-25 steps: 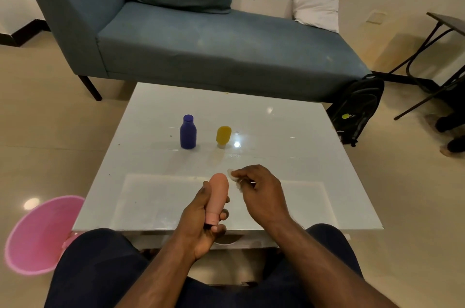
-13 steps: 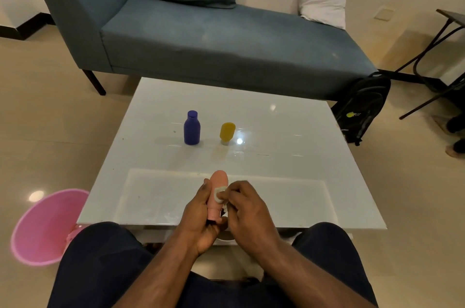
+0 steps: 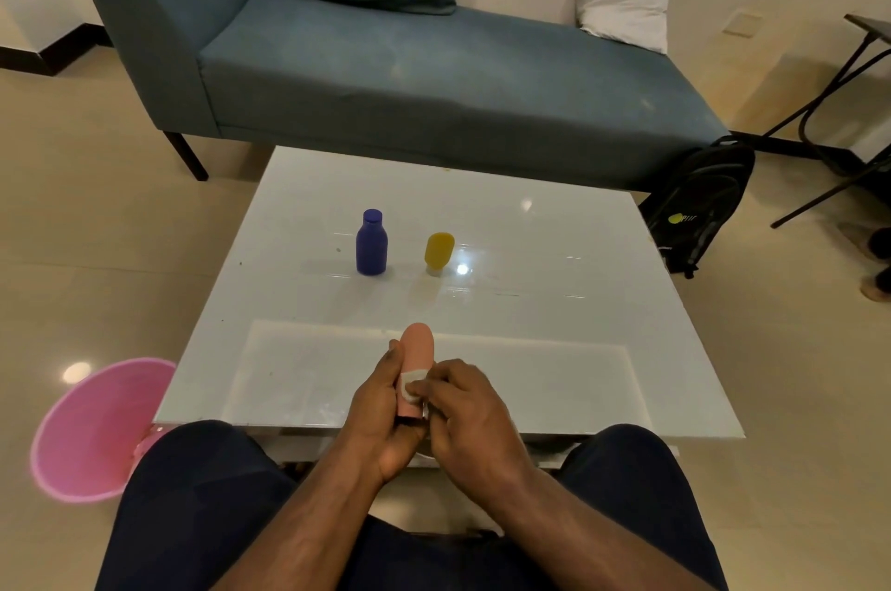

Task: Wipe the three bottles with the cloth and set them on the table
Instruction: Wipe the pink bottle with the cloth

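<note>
My left hand [image 3: 381,417] grips a pink bottle [image 3: 418,347] upright over the near edge of the white table [image 3: 554,339]. My right hand [image 3: 470,412] pinches a small white cloth [image 3: 412,382] and presses it against the bottle's lower half. The bottle's base is hidden between my hands. A blue bottle [image 3: 371,244] with a blue cap stands upright near the table's middle. Just to its right stands a yellow bottle [image 3: 438,252], cap down.
A pink bin [image 3: 91,431] sits on the floor at my left knee. Beyond the table is a blue couch [image 3: 410,74] with a white pillow [image 3: 627,2]. A black backpack [image 3: 699,204] leans at the table's far right corner. A dark metal-legged table [image 3: 848,74] stands at right.
My right hand came in from beside the bottle's top and brought the cloth onto the pink bottle, then slid it down toward the lower half. The left hand kept its hold.
</note>
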